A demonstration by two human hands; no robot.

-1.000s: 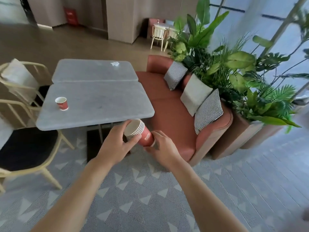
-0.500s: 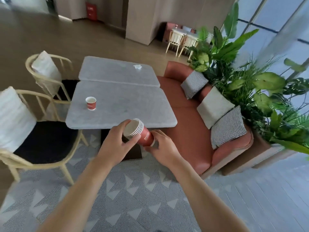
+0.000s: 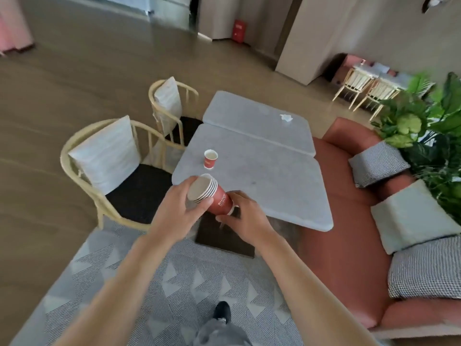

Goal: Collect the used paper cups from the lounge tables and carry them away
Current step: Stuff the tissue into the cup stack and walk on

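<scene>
Wide brown floor [image 3: 74, 78] left of the grey counter [image 3: 269, 176], patterned rug [image 3: 154, 283] below its near edge. Single red paper cup [image 3: 210, 159] upright near the counter's left edge, well clear of it. Crumpled tissue [image 3: 285, 117] on the far slab. Two wooden chairs [image 3: 112, 168] close against the left edge; orange sofa [image 3: 344, 245] along the right edge. Stack of red paper cups [image 3: 212, 194] tilted over the near-left corner, left hand [image 3: 174, 211] curled round the rims, right hand [image 3: 245, 218] gripping the base.
</scene>
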